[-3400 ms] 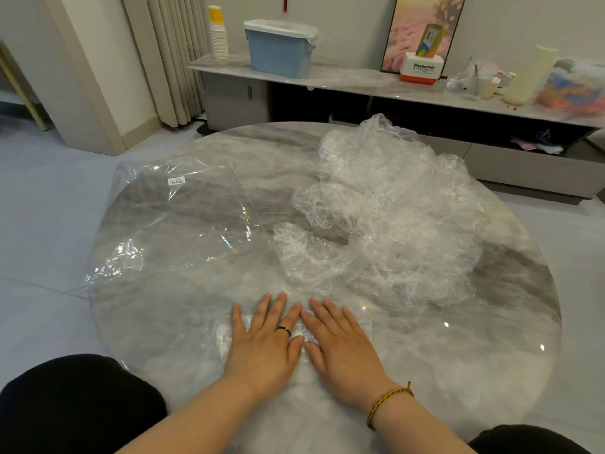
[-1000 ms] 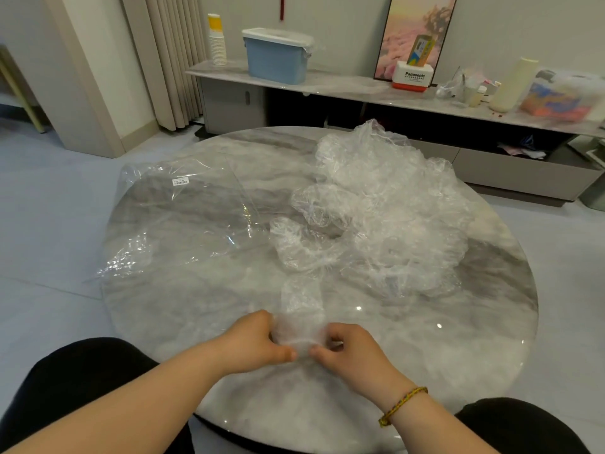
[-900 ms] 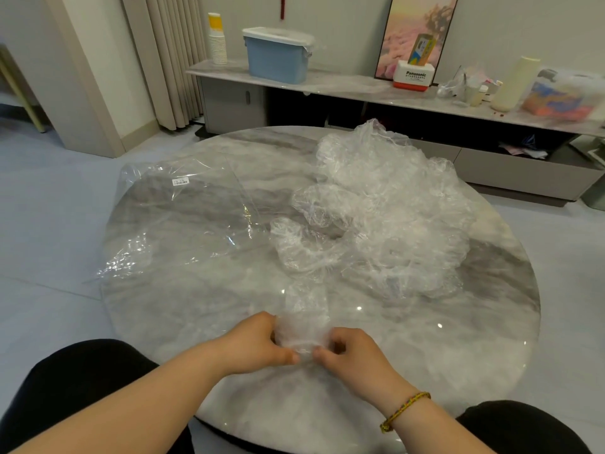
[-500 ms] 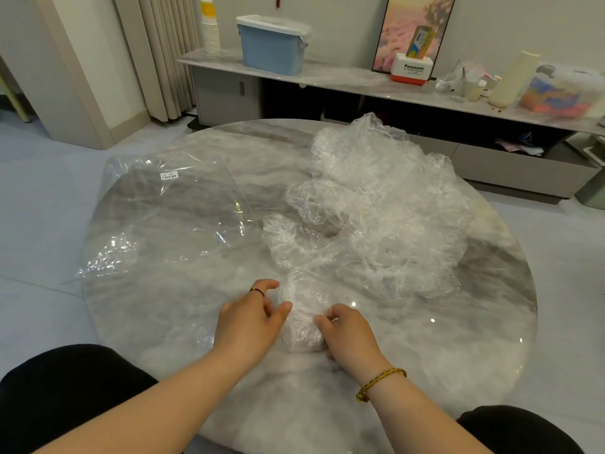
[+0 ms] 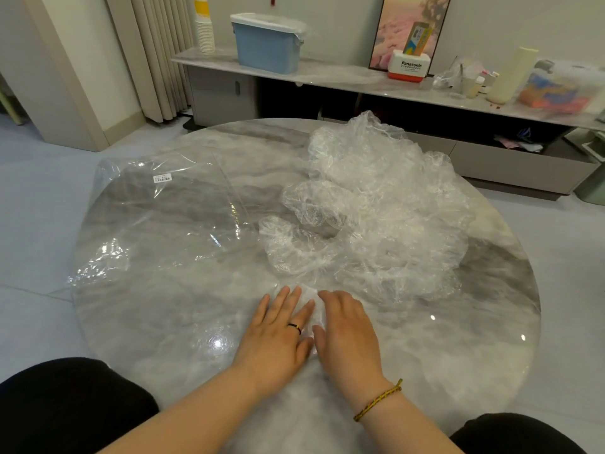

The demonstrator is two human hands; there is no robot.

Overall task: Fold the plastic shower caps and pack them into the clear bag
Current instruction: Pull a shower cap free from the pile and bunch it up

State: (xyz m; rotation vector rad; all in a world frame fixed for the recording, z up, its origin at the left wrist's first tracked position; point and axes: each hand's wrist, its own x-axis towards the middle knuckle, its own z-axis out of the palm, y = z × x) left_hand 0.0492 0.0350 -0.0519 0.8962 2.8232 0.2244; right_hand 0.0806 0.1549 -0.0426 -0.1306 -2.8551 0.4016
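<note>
Round marble tabletop (image 5: 458, 339), glossy and grey-veined; we sit at its near edge. Behind it, a low sideboard (image 5: 343, 77) carries a stack of paper cups (image 5: 203, 26), a blue lidded bin (image 5: 266, 44) and a Panasonic box (image 5: 407, 65). A pleated curtain (image 5: 154, 54) hangs at far left.

Clear bag (image 5: 163, 217): flat on the left half of the tabletop, white label near its far corner, well apart from our hands.

Pile of loose shower caps (image 5: 386, 217): crinkled, translucent, heaped on the right half, its near edge just beyond our fingertips.

Folded shower cap (image 5: 309, 296): small whitish wad at the near middle of the tabletop, mostly hidden beneath our hands.

Left hand (image 5: 278, 335), dark ring, and right hand (image 5: 347, 335), yellow cord bracelet at the wrist: side by side, palms down. Grip slack, fingers extended, pressing the cap and grasping nothing.

Half a second ago our fingers were curled at the cap's sides; now they lie flat on top.
</note>
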